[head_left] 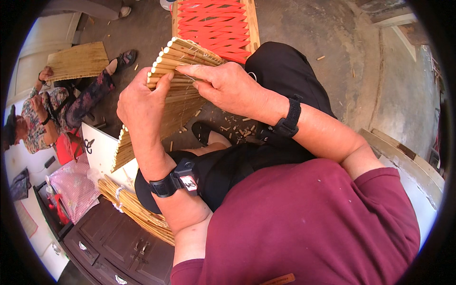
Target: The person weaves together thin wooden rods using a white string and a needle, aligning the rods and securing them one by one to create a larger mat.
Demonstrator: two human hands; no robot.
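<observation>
A stiff mat of pale, round reed stalks (187, 102), bound with rows of thread, slants up in front of me. My left hand (141, 102) grips its edge, thumb on the near face and fingers behind, close to the cut stalk ends. My right hand (223, 83) is closed at the stitching, index fingertip against the stalks. A thin, needle-like piece (192, 77) shows by its fingers; the far end is lost among the stalks. Both my wrists carry black straps.
Ahead stands a wooden-framed seat with red webbing (213, 23). Black scissors (88, 146) lie on a white board to the left. A tied reed bundle (135, 204) rests by a dark cabinet (121, 242). Reed scraps litter the floor. Another person (45, 111) sits far left with a similar mat (78, 61).
</observation>
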